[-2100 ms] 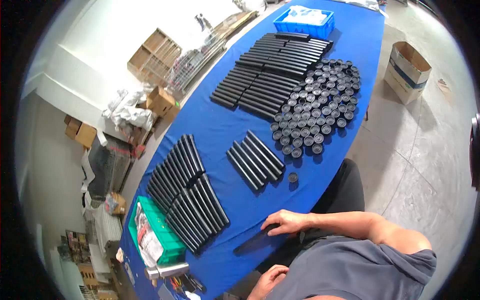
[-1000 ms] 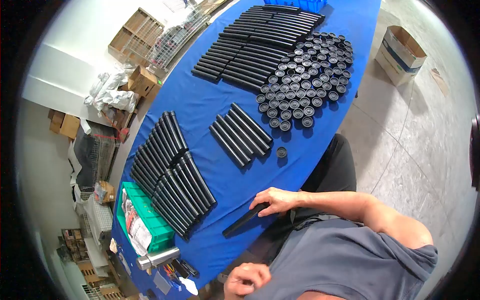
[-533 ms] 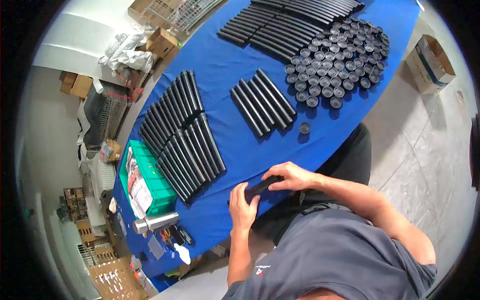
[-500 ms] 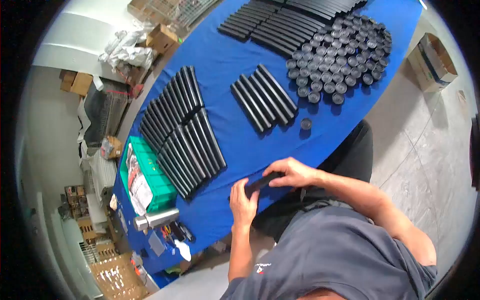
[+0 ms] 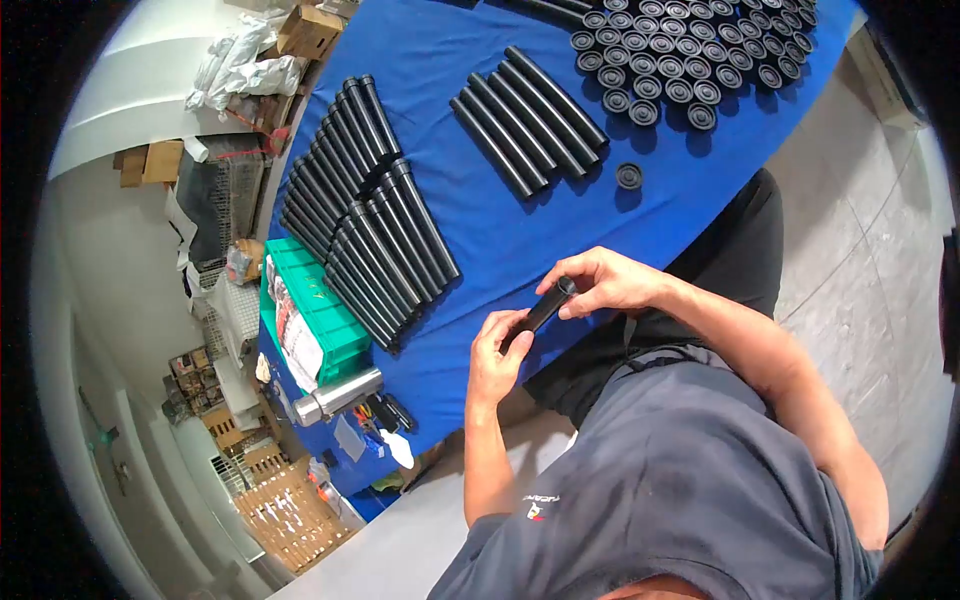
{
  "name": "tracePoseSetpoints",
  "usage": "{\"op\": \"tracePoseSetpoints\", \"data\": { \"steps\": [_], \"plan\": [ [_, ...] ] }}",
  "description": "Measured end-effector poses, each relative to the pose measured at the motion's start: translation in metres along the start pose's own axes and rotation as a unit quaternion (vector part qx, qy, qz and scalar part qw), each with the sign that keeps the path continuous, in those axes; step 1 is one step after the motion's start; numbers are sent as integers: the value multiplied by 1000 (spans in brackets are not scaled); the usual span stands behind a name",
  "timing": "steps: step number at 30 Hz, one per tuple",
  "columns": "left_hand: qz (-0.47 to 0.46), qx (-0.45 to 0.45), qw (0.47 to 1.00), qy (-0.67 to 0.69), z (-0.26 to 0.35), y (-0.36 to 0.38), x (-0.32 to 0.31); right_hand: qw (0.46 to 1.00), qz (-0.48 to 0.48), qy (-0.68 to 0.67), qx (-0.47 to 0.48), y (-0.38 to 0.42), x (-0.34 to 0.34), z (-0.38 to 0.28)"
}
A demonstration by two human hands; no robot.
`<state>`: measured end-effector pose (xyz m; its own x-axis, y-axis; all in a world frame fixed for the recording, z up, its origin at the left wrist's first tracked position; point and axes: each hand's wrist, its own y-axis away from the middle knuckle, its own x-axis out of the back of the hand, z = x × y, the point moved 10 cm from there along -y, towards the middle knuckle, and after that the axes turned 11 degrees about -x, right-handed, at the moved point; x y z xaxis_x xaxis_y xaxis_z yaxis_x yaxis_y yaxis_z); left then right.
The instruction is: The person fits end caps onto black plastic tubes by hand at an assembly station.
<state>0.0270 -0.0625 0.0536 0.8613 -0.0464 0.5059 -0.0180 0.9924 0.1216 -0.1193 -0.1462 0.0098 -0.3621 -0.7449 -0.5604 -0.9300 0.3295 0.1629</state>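
Note:
A short black tube is held between my two hands over the near edge of the blue cloth. My left hand wraps round its lower end. The fingers of my right hand close on its upper end, where a round opening or cap faces up. Beyond my hands, one round black cap lies alone on the cloth. Several black tubes lie side by side past it, and a larger batch of tubes with collared ends is to the left.
Many round black caps cover the far right of the blue table. A green crate stands at the left, beside a silver cylinder and small tools. A cardboard box is on the floor at right.
The view has shifted, and the table items appear higher. The tube is now tilted with its round end up at my right hand; both hands remain on it.

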Motion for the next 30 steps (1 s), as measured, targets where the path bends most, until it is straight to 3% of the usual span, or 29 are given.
{"op": "tracePoseSetpoints", "data": {
  "steps": [5, 11, 17, 23, 25, 30],
  "plan": [
    [67, 16, 997, -25, -1, 0, -4, 997, 37, 65, 7, 1, 4, -5],
    [12, 75, 997, 29, -21, 2, -6, 992, 52, 89, 75, 4, 3, -16],
    [-10, -51, 998, -48, 1, -8, -2, 1000, 24, 4, 17, 1, 4, -5],
    [26, 83, 996, -24, -26, 1, -1, 993, 59, 88, 54, 0, 7, -8],
    [24, 57, 998, -14, -27, 0, -1, 994, 57, 45, 85, -1, 5, -11],
    [18, -31, 997, -65, 0, -10, 2, 999, 37, -9, 4, -2, 5, -2]
  ]
}}
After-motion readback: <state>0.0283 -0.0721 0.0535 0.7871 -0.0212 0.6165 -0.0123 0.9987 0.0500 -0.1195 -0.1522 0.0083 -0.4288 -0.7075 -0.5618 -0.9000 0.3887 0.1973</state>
